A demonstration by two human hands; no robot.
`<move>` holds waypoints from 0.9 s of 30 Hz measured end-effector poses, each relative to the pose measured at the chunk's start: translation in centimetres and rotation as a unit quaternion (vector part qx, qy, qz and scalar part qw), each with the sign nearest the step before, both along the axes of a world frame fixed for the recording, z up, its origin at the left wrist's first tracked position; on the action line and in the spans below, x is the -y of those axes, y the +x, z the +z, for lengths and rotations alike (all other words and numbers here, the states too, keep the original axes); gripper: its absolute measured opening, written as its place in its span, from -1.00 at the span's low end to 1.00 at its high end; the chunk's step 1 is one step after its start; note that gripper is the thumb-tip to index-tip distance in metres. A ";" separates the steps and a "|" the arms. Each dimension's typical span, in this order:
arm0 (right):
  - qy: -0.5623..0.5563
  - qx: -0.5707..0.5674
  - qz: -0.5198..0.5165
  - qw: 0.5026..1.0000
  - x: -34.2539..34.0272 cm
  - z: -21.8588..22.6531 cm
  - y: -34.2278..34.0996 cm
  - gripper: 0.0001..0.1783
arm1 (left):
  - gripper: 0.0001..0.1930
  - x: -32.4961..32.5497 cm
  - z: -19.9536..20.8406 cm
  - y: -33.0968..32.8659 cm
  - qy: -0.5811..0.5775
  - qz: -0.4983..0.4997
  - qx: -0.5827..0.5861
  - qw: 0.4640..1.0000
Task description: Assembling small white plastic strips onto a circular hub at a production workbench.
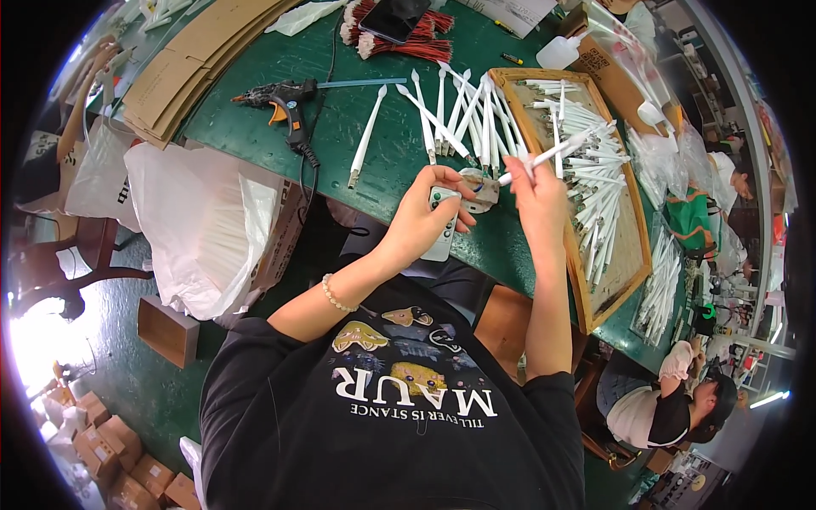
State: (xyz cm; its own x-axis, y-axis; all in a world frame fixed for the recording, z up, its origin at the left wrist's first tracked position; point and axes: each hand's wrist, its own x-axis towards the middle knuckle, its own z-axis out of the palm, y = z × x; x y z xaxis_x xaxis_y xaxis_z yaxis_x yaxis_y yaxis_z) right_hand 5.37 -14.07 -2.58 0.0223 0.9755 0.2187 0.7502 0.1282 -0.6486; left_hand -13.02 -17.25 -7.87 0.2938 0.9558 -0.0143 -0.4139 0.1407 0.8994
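Observation:
My left hand (425, 217) is closed around a white remote control (442, 240) with dark buttons, at the table's near edge. Just right of its fingertips lies a small, pale, roundish piece (484, 192) whose kind I cannot make out. Between the thumb and fingers of my right hand (540, 200) is a slim white candle-shaped stick (551, 156), tilted up to the right above the tray edge. Several similar white candle sticks (489, 123) with flame-shaped tips lie beyond my hands, and one candle stick (367, 140) lies apart at the left.
A wood-framed tray (643, 242) piled with white sticks stands at right. A glue gun (293, 110) with its cord lies at left, near flattened cardboard (191, 68). Red wire bundles (433, 47) and a phone (395, 19) lie at the back. Another person (654, 399) sits at lower right.

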 end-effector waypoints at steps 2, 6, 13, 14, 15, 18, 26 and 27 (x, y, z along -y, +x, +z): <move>0.014 -0.014 0.000 1.000 -0.2 -0.3 -0.2 -0.63 | -0.74 0.0 0.0 0.0 -0.007 0.004 0.007 1.000; 0.061 -0.041 -0.008 0.997 -0.1 -0.6 -1.3 -0.66 | -0.74 -0.1 0.2 -0.1 -0.008 0.007 0.003 1.000; 0.102 -0.046 -0.002 0.994 -0.7 -2.0 -1.8 -0.69 | -0.74 -0.1 0.2 0.0 -0.009 0.005 0.002 1.000; 0.112 -0.045 -0.004 0.993 -0.8 -2.1 -1.9 -0.69 | -0.74 -0.1 0.2 -0.1 -0.011 0.004 0.005 1.000; 0.123 -0.044 -0.006 0.991 -0.9 -2.2 -1.9 -0.68 | -0.74 -0.1 0.2 -0.1 -0.012 0.005 0.005 1.000; 0.123 -0.038 -0.004 0.992 -1.0 -2.0 -2.1 -0.68 | -0.73 -0.1 0.4 -0.1 -0.008 0.003 -0.006 1.000; 0.134 0.011 0.002 0.991 -1.3 -1.6 -2.7 -0.71 | -0.72 -0.1 0.3 -0.2 -0.012 0.006 0.004 1.000; 0.139 0.003 -0.002 0.990 -1.3 -1.7 -2.8 -0.71 | -0.72 -0.2 0.4 -0.2 -0.012 0.006 0.004 1.000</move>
State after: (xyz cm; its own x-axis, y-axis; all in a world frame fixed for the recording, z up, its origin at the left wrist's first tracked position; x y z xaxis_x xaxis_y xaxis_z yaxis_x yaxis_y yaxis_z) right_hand 2.62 -12.77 -4.30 0.0242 0.8773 0.4792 0.7551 0.2981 -0.5839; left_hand -13.24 -17.09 -7.46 0.2826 0.9586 -0.0352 -0.4235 0.1576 0.8921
